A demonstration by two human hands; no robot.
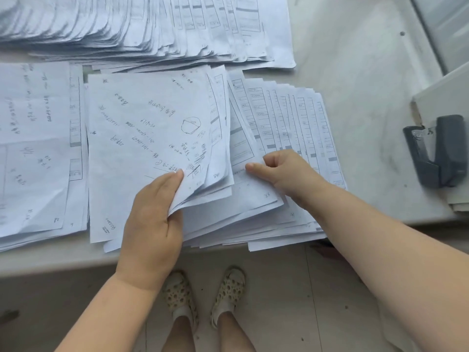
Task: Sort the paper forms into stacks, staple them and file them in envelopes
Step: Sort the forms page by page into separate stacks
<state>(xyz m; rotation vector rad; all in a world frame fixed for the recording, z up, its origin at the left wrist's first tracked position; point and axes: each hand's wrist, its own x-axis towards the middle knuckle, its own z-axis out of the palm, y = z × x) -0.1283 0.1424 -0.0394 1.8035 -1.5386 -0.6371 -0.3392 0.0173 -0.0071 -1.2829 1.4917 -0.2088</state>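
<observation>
Paper forms [286, 118] lying fanned on bench [368, 80]; left hand [152, 214] fingers gripping lifted sheaf [152, 128]; right hand [281, 171] fingers pinching next sheet's edge; stapler [436, 151] sitting right

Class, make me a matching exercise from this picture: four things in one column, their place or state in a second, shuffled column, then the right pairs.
Things
1. left hand
2. right hand
3. stapler
4. fanned forms

Place or state
A. lies at the table's right end, untouched
B. spread along the table's far side
C. lifts a handwritten sheet by its lower edge
D. pinches a printed sheet's edge

Pairs: 1-C, 2-D, 3-A, 4-B
</observation>
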